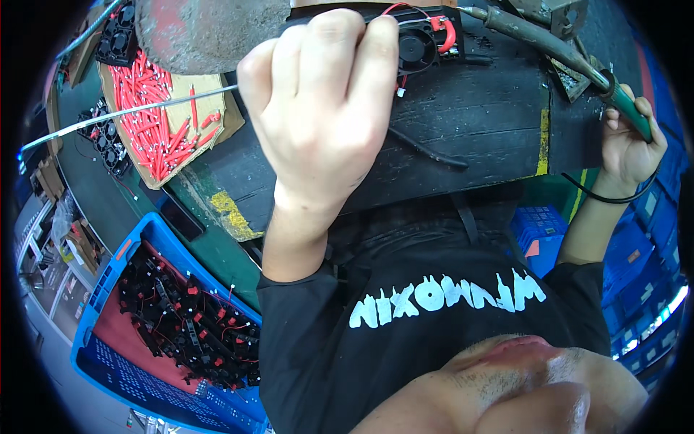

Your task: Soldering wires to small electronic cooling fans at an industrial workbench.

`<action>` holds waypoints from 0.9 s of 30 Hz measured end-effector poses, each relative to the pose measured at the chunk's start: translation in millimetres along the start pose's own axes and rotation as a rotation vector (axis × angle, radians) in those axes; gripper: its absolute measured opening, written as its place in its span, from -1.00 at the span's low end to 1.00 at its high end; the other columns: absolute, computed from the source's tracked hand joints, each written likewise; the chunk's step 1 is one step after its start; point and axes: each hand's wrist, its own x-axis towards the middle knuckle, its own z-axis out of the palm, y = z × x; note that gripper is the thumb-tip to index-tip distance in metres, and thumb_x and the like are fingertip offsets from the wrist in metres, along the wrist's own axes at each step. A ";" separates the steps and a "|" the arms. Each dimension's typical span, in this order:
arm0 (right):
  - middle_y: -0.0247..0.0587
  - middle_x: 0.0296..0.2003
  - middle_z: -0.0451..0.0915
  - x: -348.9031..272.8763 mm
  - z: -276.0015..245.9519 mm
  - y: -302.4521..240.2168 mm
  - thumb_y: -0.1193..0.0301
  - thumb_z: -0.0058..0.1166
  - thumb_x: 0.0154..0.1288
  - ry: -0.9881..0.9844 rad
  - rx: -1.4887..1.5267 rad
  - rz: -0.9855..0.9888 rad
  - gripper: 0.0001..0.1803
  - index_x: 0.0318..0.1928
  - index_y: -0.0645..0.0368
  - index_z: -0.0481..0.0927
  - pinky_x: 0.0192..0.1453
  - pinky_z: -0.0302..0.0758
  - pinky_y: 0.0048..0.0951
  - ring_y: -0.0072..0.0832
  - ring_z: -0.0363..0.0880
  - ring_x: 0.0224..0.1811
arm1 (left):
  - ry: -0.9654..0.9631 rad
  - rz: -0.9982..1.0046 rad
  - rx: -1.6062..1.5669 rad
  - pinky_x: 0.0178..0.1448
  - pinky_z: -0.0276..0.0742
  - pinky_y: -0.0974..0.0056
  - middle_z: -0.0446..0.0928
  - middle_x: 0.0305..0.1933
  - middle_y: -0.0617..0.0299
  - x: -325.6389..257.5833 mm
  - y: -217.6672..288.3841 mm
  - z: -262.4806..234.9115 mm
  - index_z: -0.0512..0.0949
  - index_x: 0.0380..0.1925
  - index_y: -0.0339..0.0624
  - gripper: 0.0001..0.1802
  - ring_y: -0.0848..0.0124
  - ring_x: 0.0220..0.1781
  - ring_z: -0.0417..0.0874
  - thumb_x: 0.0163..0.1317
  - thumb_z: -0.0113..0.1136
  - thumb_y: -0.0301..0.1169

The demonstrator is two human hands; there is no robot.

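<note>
My left hand [318, 108] is closed in a fist over the bench, with a thin silver wire [130, 111], which looks like solder wire, running out of it to the left. Just beyond its knuckles lies a small black cooling fan [417, 50] with thin red leads and a bent red sleeved piece [448, 36]. My right hand [632, 141] grips the green handle of a soldering iron [535, 45]. The iron's tip points left and sits close above the red piece; contact cannot be made out. My left fingers partly hide the fan.
A cardboard tray [233, 116] of red sleeved pieces stands at the left, near more black fans [108, 145]. Below it is a blue crate [87, 340] full of black fan units. A rusty metal plate [210, 36], a metal stand [564, 14] and a black cable [426, 150] occupy the bench.
</note>
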 end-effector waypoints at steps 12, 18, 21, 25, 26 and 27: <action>0.41 0.18 0.50 -51.1 -2.9 14.0 0.19 -0.25 0.44 0.014 0.103 -0.092 -0.49 0.02 0.31 0.66 -0.07 0.64 -0.25 -0.01 0.68 -0.15 | -0.266 -0.275 0.061 0.00 0.46 0.17 0.56 -0.09 0.13 6.4 9.9 -40.9 0.68 -0.03 -0.15 -0.61 0.14 -0.07 0.58 0.11 0.49 -0.36; 0.33 0.21 0.46 -60.9 -15.2 20.4 0.15 -0.17 0.41 0.053 0.082 -0.097 -0.50 0.03 0.25 0.68 -0.02 0.56 -0.34 -0.14 0.60 -0.12 | -0.371 -0.113 0.055 0.19 0.31 0.17 0.60 0.01 0.26 25.6 34.9 -29.0 0.68 0.04 -0.01 -0.46 0.23 0.07 0.57 -0.01 0.55 -0.22; 0.34 0.23 0.44 -63.2 -24.3 24.0 0.12 -0.17 0.40 0.042 0.086 -0.110 -0.47 0.06 0.25 0.67 0.00 0.54 -0.34 -0.15 0.59 -0.10 | -0.432 -0.093 0.075 0.22 0.24 0.12 0.57 0.05 0.27 29.7 38.5 -14.1 0.64 0.09 0.02 -0.37 0.21 0.12 0.54 -0.07 0.56 -0.18; 0.36 0.23 0.45 -69.7 -30.4 25.8 0.12 -0.18 0.38 0.010 0.152 -0.121 -0.45 0.10 0.25 0.65 -0.03 0.56 -0.33 -0.10 0.62 -0.10 | -0.472 -0.078 0.115 0.23 0.21 0.08 0.57 0.01 0.27 31.4 33.7 -6.9 0.65 0.04 0.01 -0.40 0.22 0.09 0.55 -0.10 0.56 -0.21; 0.38 0.22 0.47 -70.7 -29.3 26.5 0.11 -0.21 0.38 0.007 0.169 -0.131 -0.43 0.10 0.27 0.65 -0.04 0.59 -0.32 -0.07 0.65 -0.11 | -0.441 -0.069 0.071 0.22 0.22 0.12 0.59 -0.02 0.27 31.6 32.4 -7.9 0.66 0.00 0.00 -0.42 0.24 0.08 0.56 -0.12 0.57 -0.22; 0.40 0.21 0.48 -71.1 -27.0 27.3 0.10 -0.24 0.38 0.004 0.186 -0.140 -0.41 0.10 0.28 0.64 -0.06 0.61 -0.31 -0.04 0.68 -0.11 | -0.411 -0.074 0.029 0.22 0.22 0.15 0.60 -0.05 0.27 31.8 32.0 -9.7 0.68 -0.03 -0.01 -0.43 0.25 0.07 0.57 -0.13 0.58 -0.23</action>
